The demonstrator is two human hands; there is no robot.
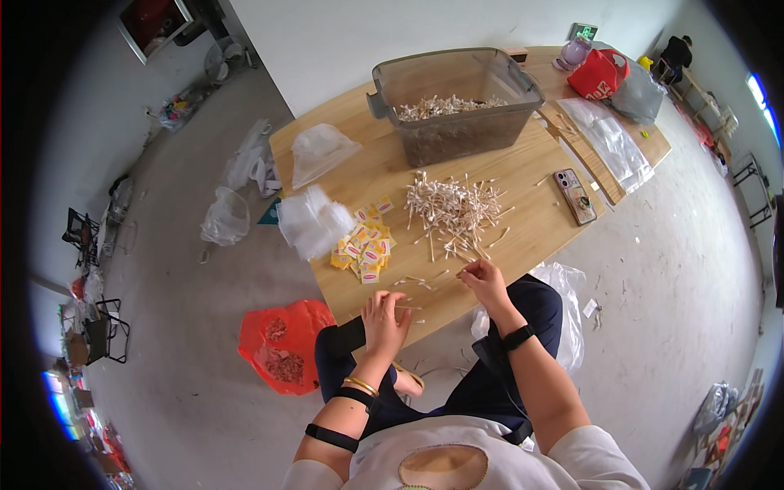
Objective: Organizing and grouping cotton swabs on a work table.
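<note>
A loose heap of white-tipped cotton swabs (454, 206) lies in the middle of the wooden table (367, 175). At the near edge, my left hand (385, 322) is closed with curled fingers, and swab ends stick out from it on the right. My right hand (487, 286) is pinched just below the heap; whatever is between its fingertips is too small to make out. A few stray swabs (413, 282) lie between the hands. Left of the heap is a pile of small yellow-and-white paper labels (365, 245), beside a stack of clear plastic bags (314, 222).
Behind the heap stands a grey translucent bin (465, 139) with more swabs inside. A phone (575, 197) lies to the right, near flat plastic bags (608, 139) and a red bag (599, 75). A red plastic bag (286, 314) sits on the floor at left.
</note>
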